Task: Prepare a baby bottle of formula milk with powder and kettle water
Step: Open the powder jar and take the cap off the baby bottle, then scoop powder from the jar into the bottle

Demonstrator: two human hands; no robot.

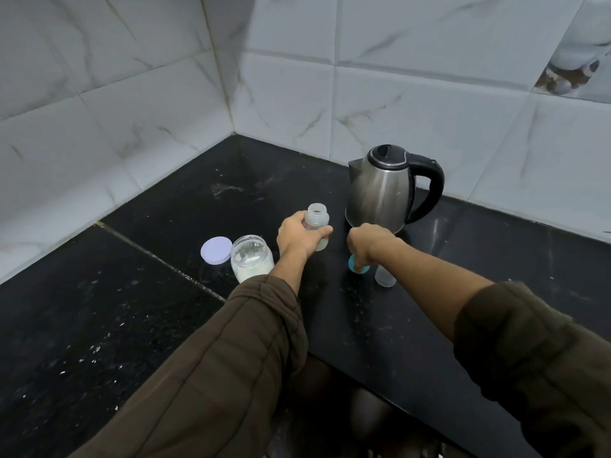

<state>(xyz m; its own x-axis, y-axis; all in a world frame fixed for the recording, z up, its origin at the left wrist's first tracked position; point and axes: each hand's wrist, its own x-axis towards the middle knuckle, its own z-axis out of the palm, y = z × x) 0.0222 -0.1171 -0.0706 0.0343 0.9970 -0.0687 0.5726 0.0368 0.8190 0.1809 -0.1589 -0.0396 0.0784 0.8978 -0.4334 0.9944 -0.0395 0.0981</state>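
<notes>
My left hand point(299, 236) is wrapped around the open clear baby bottle point(317, 217), which stands upright on the black counter point(132, 312). My right hand point(368, 242) is closed over a teal bottle teat ring point(356, 266) that rests on the counter just right of the bottle. A clear bottle cap point(384, 277) lies beside it under my wrist. The open glass jar of white powder point(252, 259) stands left of my left arm, its pale lilac lid point(216, 250) flat on the counter. The steel kettle point(383, 190) with a black handle stands behind both hands.
White marble-look tiled walls point(297, 77) meet in a corner behind the counter. The counter's front edge point(380, 385) runs diagonally under my right forearm. A seam point(158, 256) crosses the counter left of the jar.
</notes>
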